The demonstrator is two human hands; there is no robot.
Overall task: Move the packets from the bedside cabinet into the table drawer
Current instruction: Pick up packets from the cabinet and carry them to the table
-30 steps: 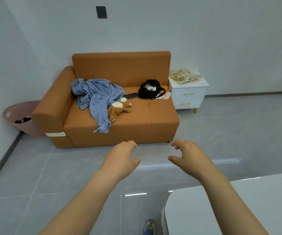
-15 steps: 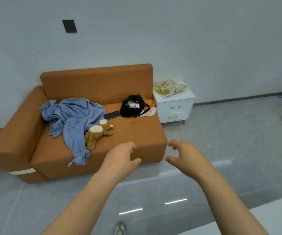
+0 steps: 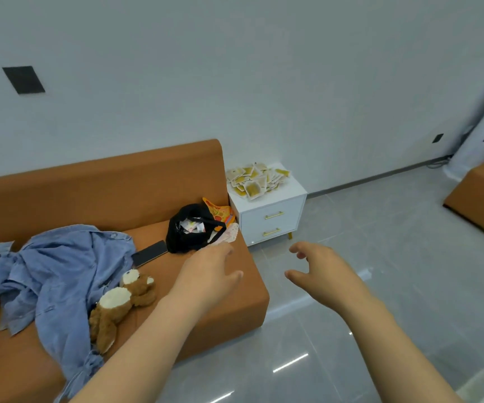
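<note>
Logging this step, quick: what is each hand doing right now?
Left hand: open, fingers relaxed, holding nothing.
Right hand: open, fingers loosely curled, holding nothing.

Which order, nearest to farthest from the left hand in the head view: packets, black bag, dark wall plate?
1. black bag, on the sofa just beyond the left hand.
2. packets, on the bedside cabinet, farther right.
3. dark wall plate, high up, far left.
</note>
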